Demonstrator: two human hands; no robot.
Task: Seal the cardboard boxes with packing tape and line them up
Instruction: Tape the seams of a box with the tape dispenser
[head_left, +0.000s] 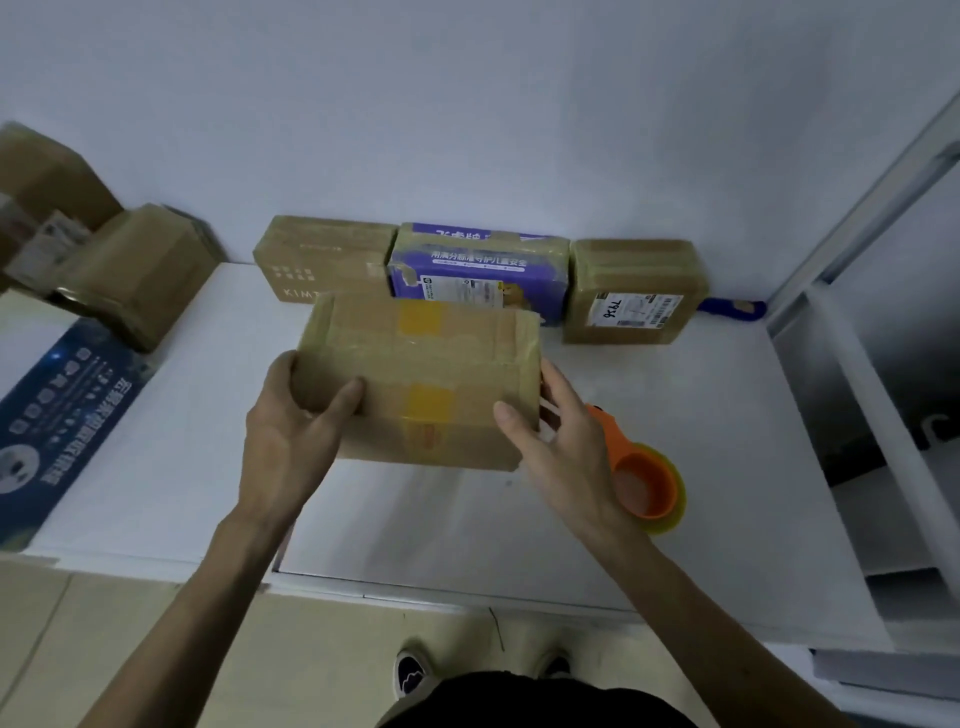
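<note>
Cardboard box (421, 384), held just in front of the purple box (475, 275). Risk, as I judge it: I grip only its two ends, so it may slip or knock the purple box out of line. My left hand (291, 436) and right hand (556, 447) clasp opposite ends, thumbs on the near face.

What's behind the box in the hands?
Three taped boxes in a row against the wall: a brown printed box, a purple box, a labelled brown box. The held box covers the lower front of the first two.
</note>
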